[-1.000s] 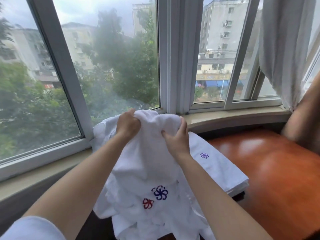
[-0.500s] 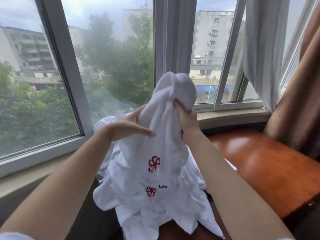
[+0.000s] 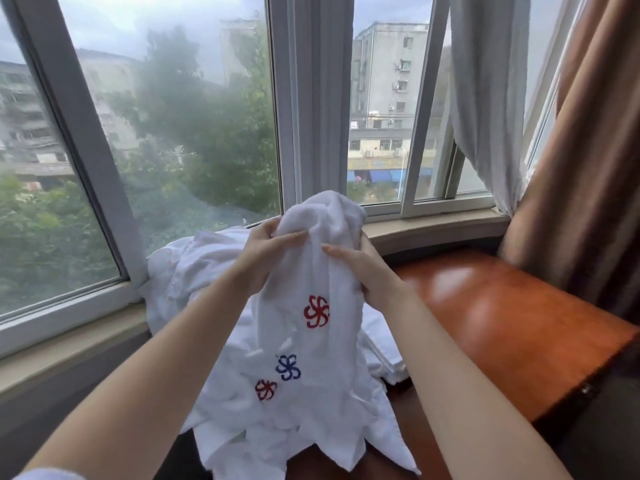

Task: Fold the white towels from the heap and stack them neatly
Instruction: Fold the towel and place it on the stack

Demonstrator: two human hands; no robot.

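A white towel (image 3: 311, 271) is held raised between both hands in front of the window. It is gripped by the left hand (image 3: 266, 251) from the left side, with the thumb laid across the front of the cloth and the fingers curled behind it. It is clasped by the right hand (image 3: 363, 268) from the right side, thumb on the front and fingers wrapped round the back. The top of the towel is bunched above the hands; the rest hangs down, and a red flower emblem (image 3: 317, 311) is seen on its front. Below and behind it, a heap of white towels (image 3: 194, 268) lies against the window sill (image 3: 433, 230), with a blue emblem (image 3: 288, 367) and a second red one visible. Some flat white towels (image 3: 384, 358) are seen just right of the heap, on a polished wooden surface (image 3: 502, 323). Grey and brown curtains (image 3: 571, 168) hang at the right.
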